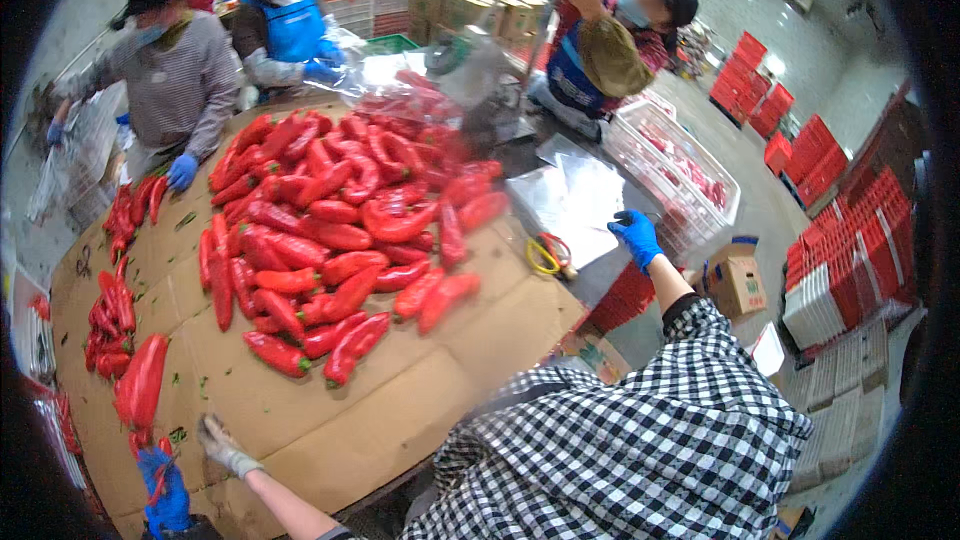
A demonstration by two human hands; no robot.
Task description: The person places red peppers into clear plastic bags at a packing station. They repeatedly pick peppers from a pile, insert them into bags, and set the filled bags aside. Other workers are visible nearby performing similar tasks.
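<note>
My right hand (636,238), in a blue glove, has its fingertips at the right edge of a stack of clear plastic bags or sheets (577,191). Whether it grips one is too small to tell. My left hand (223,448), in a soiled whitish glove, reaches over the cardboard (360,442) at lower left with nothing visible in it. Beyond it lies a large heap of long red peppers (322,240), several with green stem ends. Scissors with yellow and red handles (551,255) lie beside the bags.
A co-worker's blue-gloved hand (163,491) holds red peppers (142,382) close to my left hand. Other people stand across the table. A white crate (675,165) with packed peppers, a cardboard box (735,281) and red crates (855,262) are on the right.
</note>
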